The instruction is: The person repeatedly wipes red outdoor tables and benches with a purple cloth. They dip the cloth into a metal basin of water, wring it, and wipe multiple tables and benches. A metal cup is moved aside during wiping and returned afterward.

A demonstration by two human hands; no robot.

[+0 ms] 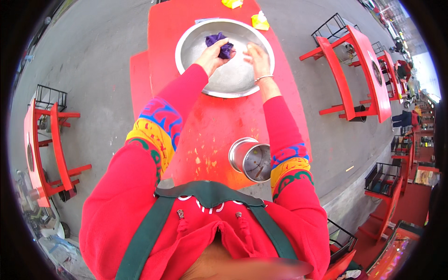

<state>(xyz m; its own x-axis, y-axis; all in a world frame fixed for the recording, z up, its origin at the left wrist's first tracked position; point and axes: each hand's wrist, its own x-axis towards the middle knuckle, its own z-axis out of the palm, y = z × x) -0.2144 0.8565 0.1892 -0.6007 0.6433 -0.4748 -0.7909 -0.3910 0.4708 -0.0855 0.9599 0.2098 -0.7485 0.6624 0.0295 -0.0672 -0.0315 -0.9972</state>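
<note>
A crumpled dark purple cloth [215,38] is bunched in my left hand [212,57], over the left part of a wide metal basin [227,75]. My right hand [258,58] hovers above the basin's right side, a little blurred, its fingers apart and nothing in them. A bracelet circles that wrist. The basin sits on a red table [206,122]; its inside looks bare apart from what my hands cover. Nearer to me, a cylindrical metal container [241,154] stands at the table's near right, partly hidden by my right sleeve, with some dark bits inside.
Two yellow-and-white packets [260,21] lie beyond the basin. A red bench [140,78] runs along the table's left side. Grey pavement surrounds it, with more red tables [371,70] and black metal racks [51,96] at both sides. People stand far off at the right.
</note>
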